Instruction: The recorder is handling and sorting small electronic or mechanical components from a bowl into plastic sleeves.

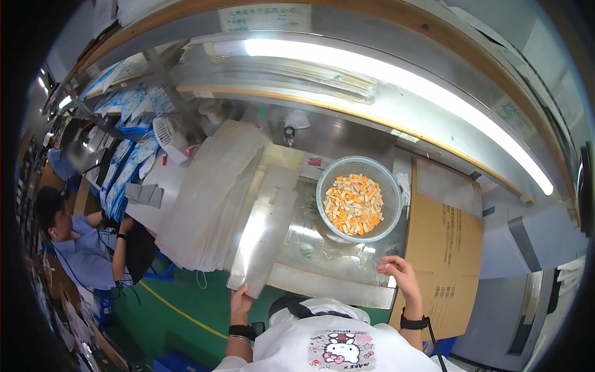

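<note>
My left hand (240, 301) is closed on the near corner of a long, narrow, shiny translucent plastic sheet (263, 232), which lies slanting across the worktable. My right hand (400, 276) is raised over the table's near right edge, its fingers loosely bent and apart, with nothing visible in them. Beyond it stands a round light-blue plastic basket (322, 208), perforated like a colander. Many small orange and cream-coloured blocks (353, 204) lie inside. Under the basket, the shiny metal-like tabletop (304, 248) shows reflections.
A stack of large translucent sheets (204, 198) covers the table's left part. Flattened cardboard (443, 260) is on the right. A shelf with a bright tube lamp (396, 80) spans the back. A small white fan (170, 139) stands left, near a seated co-worker (83, 242).
</note>
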Demonstrator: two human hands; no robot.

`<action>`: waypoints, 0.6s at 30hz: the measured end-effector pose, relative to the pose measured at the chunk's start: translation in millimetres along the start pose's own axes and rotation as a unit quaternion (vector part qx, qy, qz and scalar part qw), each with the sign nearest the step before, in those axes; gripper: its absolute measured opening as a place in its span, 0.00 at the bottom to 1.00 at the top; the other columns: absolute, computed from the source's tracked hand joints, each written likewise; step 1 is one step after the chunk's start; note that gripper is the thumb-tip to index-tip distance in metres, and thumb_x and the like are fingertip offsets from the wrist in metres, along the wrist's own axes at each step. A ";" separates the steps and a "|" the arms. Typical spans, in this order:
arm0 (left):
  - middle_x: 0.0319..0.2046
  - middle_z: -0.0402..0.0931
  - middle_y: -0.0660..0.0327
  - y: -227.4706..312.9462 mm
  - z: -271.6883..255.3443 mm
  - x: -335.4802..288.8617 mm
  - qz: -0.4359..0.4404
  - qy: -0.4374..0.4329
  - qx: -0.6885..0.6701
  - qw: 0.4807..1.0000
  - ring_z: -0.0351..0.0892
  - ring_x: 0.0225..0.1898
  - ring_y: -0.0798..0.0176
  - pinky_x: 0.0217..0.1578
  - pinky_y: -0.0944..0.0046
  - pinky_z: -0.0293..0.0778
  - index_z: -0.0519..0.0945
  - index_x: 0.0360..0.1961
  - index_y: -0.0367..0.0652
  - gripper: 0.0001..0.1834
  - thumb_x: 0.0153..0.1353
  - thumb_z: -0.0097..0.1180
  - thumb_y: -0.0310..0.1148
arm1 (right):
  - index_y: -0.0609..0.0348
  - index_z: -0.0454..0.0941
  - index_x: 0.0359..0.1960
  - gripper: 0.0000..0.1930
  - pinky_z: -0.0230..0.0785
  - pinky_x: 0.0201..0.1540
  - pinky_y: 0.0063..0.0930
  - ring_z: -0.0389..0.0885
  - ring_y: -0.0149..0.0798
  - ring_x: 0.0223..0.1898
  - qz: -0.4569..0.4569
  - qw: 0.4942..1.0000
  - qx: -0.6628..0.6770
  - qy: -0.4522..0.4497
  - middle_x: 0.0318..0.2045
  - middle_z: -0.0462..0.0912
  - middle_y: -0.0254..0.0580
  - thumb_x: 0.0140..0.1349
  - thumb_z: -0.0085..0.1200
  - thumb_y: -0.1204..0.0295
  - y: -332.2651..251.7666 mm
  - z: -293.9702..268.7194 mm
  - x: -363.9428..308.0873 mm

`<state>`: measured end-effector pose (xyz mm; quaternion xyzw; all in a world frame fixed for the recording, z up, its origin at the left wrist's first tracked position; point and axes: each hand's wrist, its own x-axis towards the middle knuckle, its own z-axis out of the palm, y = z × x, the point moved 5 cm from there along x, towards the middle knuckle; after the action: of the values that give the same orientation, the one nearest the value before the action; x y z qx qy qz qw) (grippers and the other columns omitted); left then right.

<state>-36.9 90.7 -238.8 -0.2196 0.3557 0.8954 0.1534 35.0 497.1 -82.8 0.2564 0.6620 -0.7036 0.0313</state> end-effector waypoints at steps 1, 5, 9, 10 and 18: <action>0.41 0.65 0.56 -3.1 -4.8 4.3 0.008 0.008 -0.003 1.000 0.66 0.43 0.58 0.43 0.60 0.65 0.61 0.46 0.40 0.24 0.44 0.46 0.19 | 0.67 0.67 0.37 0.11 0.63 0.38 0.20 0.73 0.30 0.32 0.007 1.000 -0.001 0.003 0.28 0.75 0.42 0.50 0.42 0.77 0.3 -0.6 -0.5; 0.41 0.66 0.57 -10.8 -25.9 27.5 0.007 0.036 -0.002 0.999 0.67 0.42 0.57 0.39 0.58 0.67 0.62 0.45 0.41 0.23 0.45 0.46 0.21 | 0.67 0.68 0.37 0.12 0.63 0.38 0.20 0.73 0.30 0.31 0.016 1.000 -0.018 0.012 0.28 0.75 0.42 0.50 0.42 0.76 -4.4 -0.3 -1.1; 0.40 0.66 0.57 11.0 18.0 22.2 -0.040 0.042 0.115 0.992 0.68 0.40 0.56 0.33 0.55 0.70 0.61 0.45 0.41 0.21 0.47 0.46 0.24 | 0.65 0.69 0.36 0.12 0.62 0.38 0.19 0.72 0.29 0.31 0.028 0.999 -0.028 0.033 0.28 0.75 0.41 0.49 0.43 0.76 3.2 -9.4 -4.2; 0.40 0.66 0.57 13.9 24.9 20.9 -0.044 0.049 0.147 0.987 0.69 0.40 0.56 0.31 0.54 0.71 0.61 0.46 0.41 0.21 0.48 0.46 0.26 | 0.65 0.69 0.36 0.12 0.62 0.38 0.19 0.72 0.29 0.31 0.032 0.998 -0.034 0.039 0.27 0.75 0.41 0.49 0.43 0.76 5.3 -12.7 -5.2; 0.32 0.69 0.48 36.1 -6.8 -2.9 -0.147 0.181 0.440 0.867 0.74 0.24 0.57 0.19 0.61 0.74 0.61 0.41 0.30 0.22 0.51 0.45 0.37 | 0.64 0.69 0.36 0.12 0.63 0.37 0.20 0.72 0.29 0.30 0.011 0.992 -0.051 0.111 0.26 0.75 0.40 0.49 0.45 0.74 21.1 -54.9 -28.7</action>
<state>-48.0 60.4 -221.2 -0.3376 0.6976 0.5578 0.2970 85.5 538.1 -90.1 0.3384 0.6935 -0.6356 -0.0214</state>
